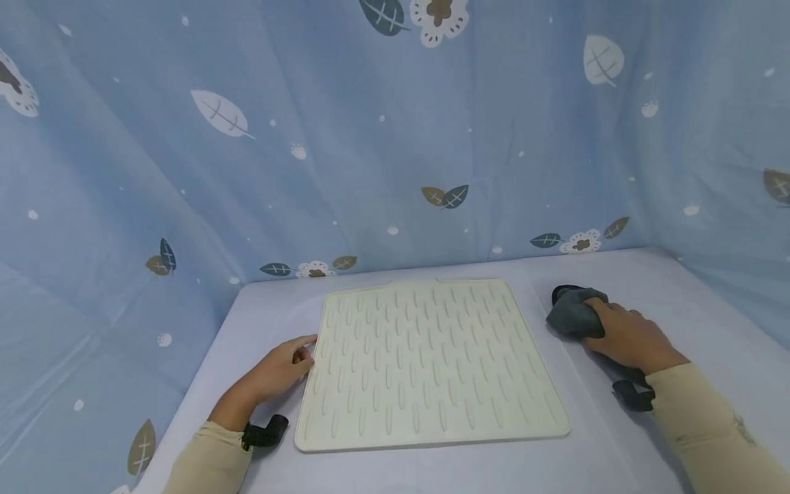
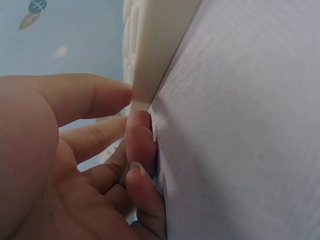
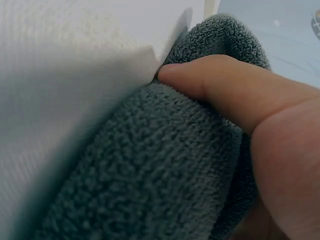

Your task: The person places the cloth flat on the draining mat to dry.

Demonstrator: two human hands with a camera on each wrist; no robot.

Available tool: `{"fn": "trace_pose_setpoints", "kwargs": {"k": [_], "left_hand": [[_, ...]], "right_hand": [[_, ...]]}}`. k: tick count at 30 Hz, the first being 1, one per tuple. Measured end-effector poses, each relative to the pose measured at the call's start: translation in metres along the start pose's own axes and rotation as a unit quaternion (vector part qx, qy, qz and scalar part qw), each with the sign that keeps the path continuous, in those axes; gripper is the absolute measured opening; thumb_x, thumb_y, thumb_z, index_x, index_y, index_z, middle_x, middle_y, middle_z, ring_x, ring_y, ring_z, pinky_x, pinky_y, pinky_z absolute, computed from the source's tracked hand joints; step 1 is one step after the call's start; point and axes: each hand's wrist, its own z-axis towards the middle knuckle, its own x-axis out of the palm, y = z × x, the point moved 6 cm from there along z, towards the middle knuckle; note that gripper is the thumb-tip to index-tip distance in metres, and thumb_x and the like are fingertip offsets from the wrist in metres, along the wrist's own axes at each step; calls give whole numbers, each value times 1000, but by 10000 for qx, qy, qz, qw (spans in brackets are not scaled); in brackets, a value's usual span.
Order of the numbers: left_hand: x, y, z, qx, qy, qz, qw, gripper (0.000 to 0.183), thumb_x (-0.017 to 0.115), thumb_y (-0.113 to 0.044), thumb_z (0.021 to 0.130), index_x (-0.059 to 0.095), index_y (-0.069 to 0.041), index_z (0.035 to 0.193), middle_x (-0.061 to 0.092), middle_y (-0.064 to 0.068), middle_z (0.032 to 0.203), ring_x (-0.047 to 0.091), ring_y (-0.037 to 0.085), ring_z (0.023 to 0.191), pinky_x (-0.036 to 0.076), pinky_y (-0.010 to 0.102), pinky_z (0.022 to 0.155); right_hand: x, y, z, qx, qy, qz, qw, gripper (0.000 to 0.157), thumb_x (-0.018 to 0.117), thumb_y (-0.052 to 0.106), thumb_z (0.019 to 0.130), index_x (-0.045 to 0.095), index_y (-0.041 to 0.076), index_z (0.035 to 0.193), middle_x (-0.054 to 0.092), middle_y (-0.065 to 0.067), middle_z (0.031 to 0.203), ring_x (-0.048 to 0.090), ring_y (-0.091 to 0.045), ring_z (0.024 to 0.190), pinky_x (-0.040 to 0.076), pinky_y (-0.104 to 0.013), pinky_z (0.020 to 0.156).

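A cream drying mat (image 1: 426, 363) with rows of raised ridges lies flat on the table. My left hand (image 1: 280, 370) is at its left side, fingertips against the edge. In the left wrist view the mat's thick side (image 2: 160, 40) meets the tip of the thumb, while the other fingers of the left hand (image 2: 100, 160) bend loosely low by the tabletop. To the right of the mat, my right hand (image 1: 629, 336) grips a bunched dark grey cloth (image 1: 570, 315). Up close the cloth (image 3: 145, 160) has a fuzzy terry texture, and the thumb (image 3: 210, 80) presses into a fold of it.
Behind the grey cloth, a black rounded rim (image 1: 563, 289) peeks out, mostly hidden. The table wears a pale cover (image 1: 481, 466). A blue curtain (image 1: 345, 171) with leaf and flower prints hangs behind it and along both sides.
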Motion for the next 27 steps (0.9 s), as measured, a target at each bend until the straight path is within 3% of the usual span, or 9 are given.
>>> {"fn": "trace_pose_setpoints", "kwargs": {"k": [11, 18, 23, 27], "left_hand": [[0, -1, -1, 39, -30, 12, 10000, 49, 49, -21, 95, 35, -17, 142, 51, 1, 91, 46, 14, 82, 37, 31, 72], [1, -2, 0, 33, -98, 36, 9999, 48, 49, -19, 95, 36, -14, 141, 51, 2, 92, 47, 14, 81, 37, 30, 71], [2, -1, 1, 0, -122, 122, 9999, 49, 49, -20, 95, 36, -14, 141, 52, 2, 94, 47, 14, 83, 38, 30, 73], [2, -1, 1, 15, -153, 158, 9998, 49, 49, -21, 95, 35, -15, 142, 52, 1, 96, 47, 15, 87, 38, 32, 76]], "right_hand": [[-4, 3, 2, -144, -364, -21, 9992, 63, 70, 25, 74, 42, -7, 121, 59, -32, 103, 59, -45, 86, 44, -56, 64], [-9, 9, -1, -273, -595, 229, 9976, 62, 68, 22, 76, 39, -10, 120, 62, -32, 91, 62, -36, 69, 45, -50, 57], [-16, 21, -3, -488, -1224, 250, 9910, 58, 70, 21, 74, 42, -8, 115, 64, -26, 83, 61, -32, 63, 44, -50, 54], [-25, 36, -7, -758, -1862, 205, 9794, 61, 75, 18, 69, 44, -6, 115, 64, -27, 88, 63, -36, 70, 45, -54, 59]]}}
